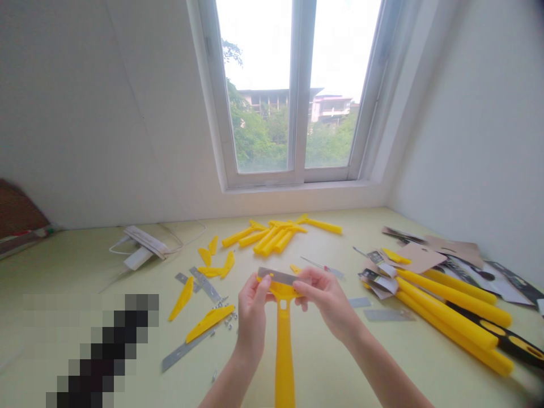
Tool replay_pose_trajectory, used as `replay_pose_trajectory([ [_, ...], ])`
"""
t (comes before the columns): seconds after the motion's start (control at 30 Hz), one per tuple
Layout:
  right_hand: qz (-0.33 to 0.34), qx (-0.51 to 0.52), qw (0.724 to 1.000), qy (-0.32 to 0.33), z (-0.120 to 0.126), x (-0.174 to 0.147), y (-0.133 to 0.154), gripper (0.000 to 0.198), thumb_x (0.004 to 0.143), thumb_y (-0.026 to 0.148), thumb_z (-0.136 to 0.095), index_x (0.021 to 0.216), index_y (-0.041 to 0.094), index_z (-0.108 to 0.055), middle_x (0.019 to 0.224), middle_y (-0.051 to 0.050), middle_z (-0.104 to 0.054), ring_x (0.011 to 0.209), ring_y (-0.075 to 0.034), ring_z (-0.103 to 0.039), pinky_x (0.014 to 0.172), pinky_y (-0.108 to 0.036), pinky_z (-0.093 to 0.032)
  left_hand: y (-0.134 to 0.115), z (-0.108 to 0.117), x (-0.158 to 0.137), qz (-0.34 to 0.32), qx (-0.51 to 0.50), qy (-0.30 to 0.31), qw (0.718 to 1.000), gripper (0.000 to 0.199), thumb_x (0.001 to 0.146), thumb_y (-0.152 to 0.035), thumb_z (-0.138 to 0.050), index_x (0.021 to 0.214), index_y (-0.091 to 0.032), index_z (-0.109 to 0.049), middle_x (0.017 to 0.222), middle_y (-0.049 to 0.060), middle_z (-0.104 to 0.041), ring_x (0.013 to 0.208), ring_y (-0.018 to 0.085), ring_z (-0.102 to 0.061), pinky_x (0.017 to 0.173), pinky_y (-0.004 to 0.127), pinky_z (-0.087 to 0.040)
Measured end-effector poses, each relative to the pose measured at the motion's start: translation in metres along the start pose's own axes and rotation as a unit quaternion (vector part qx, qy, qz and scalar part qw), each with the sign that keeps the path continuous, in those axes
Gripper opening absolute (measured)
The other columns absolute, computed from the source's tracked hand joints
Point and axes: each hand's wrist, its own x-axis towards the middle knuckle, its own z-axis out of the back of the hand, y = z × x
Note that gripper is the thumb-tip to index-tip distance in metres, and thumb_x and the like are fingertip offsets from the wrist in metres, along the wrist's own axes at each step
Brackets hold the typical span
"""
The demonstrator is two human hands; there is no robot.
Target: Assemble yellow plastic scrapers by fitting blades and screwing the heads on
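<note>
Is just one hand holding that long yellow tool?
No, the left hand and the right hand both hold the yellow tool.

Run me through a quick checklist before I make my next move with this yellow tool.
1. Left hand gripping the work: ok, at the left end of the metal blade.
2. Right hand gripping the work: ok, at the right end.
3. Blade placed across the head of the yellow tool: ok.
4. Blade fastened to the head: cannot tell; the hands partly cover it.
5. Small metal fasteners gathered: not ok, scattered on the table beside the left hand.
6. Loose blades stacked together: not ok, spread to both sides.
</note>
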Motion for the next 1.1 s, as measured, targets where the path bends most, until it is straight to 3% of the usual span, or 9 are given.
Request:
replay_pose_trajectory([
  [0.47,-0.026,0.017,0.999,0.014,-0.0007,-0.0011,-0.0008,0.017,0.069,0.027,-0.063,0.065,0.015,-0.051,0.052,0.003,-0.055,0.045,-0.008,-0.048,0.043,-0.018,-0.034,-0.0012,0.0041,0.0002,-0.030,0.042,-0.023,0.998,0.016,0.074,-0.032,-0.053,0.072,-0.016,-0.057,0.064,-0.002,-0.054,0.060,0.011,-0.048,0.057,0.020,-0.038],
  [0.73,-0.032,0.022,0.999,0.008,-0.0021,-0.0016,0.0017,0.017,0.067,0.024,-0.063,0.063,0.015,-0.049,0.050,0.005,-0.052,0.042,-0.007,-0.047,0.040,-0.017,-0.030,-0.0010,0.0039,-0.0005,-0.031,0.049,-0.004,0.998,0.017,0.078,-0.031,-0.049,0.071,-0.017,-0.054,0.064,-0.002,-0.051,0.061,0.011,-0.047,0.059,0.021,-0.039],
  [0.97,-0.093,0.053,0.994,0.000,-0.0047,-0.0019,0.0056,0.019,0.065,0.024,-0.064,0.061,0.016,-0.048,0.050,0.005,-0.049,0.041,-0.006,-0.045,0.040,-0.017,-0.028,0.0024,0.0044,-0.0008,-0.029,0.040,-0.014,0.999,0.017,0.076,-0.031,-0.050,0.069,-0.017,-0.054,0.062,-0.002,-0.053,0.059,0.012,-0.049,0.057,0.021,-0.039],
  [1.1,-0.134,0.052,0.989,0.036,-0.0057,-0.0011,0.0078,0.017,0.069,0.029,-0.062,0.067,0.014,-0.054,0.057,0.003,-0.051,0.043,-0.006,-0.045,0.040,-0.018,-0.031,0.0033,0.0060,0.0012,-0.030,0.033,-0.027,0.999,0.018,0.076,-0.031,-0.050,0.072,-0.016,-0.057,0.062,-0.001,-0.054,0.059,0.012,-0.050,0.056,0.021,-0.039],
])
